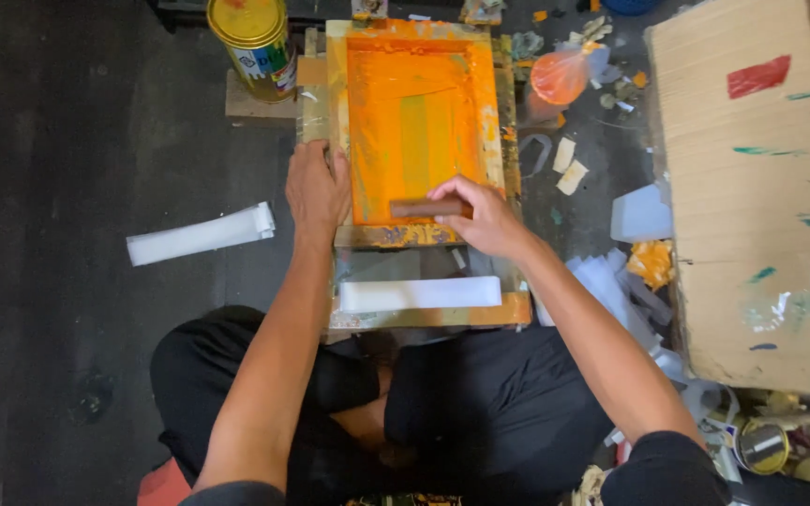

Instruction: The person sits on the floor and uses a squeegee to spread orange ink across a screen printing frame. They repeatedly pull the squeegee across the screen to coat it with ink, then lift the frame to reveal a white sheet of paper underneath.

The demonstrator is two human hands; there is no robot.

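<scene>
Right hand (489, 217) clamps a brown squeegee (424, 207) (orange-flooded screen frame (414, 122)); left hand (318, 187) presses its edge.

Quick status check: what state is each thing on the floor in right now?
Printing frame: flat, coated with orange ink.
Squeegee: gripped by right hand, on the mesh.
Left hand: pressing the frame's edge.
Paint can: upright, lid on.
White strip: flat beneath the frame.
Orange bag: tied, lying.
</scene>
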